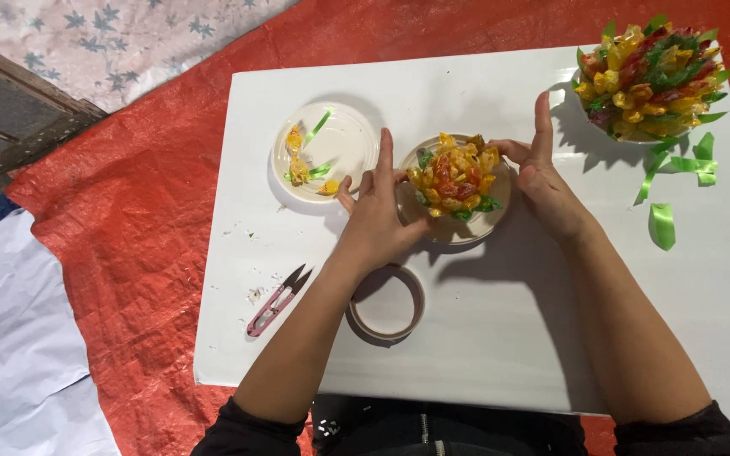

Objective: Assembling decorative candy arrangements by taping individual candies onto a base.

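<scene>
A small round dish [490, 221] sits in the middle of a white board [483, 338], filled with a cluster of yellow, red and green wrapped pieces [454, 179]. My left hand [378, 218] presses its fingers against the dish's left rim and the cluster's edge. On the opposite side, my right hand [542, 173] touches the top right of the cluster with its fingertips, index finger pointing up. Both hands cup the cluster from either side.
A white plate [351, 139] with a few yellow pieces and green strips lies at the left. A full bowl of wrapped pieces [648, 72] stands top right, green ribbon scraps [678, 181] below it. Thread snips [276, 301] and a tape roll [386, 301] lie near me. Red tarp [128, 211] surrounds the board.
</scene>
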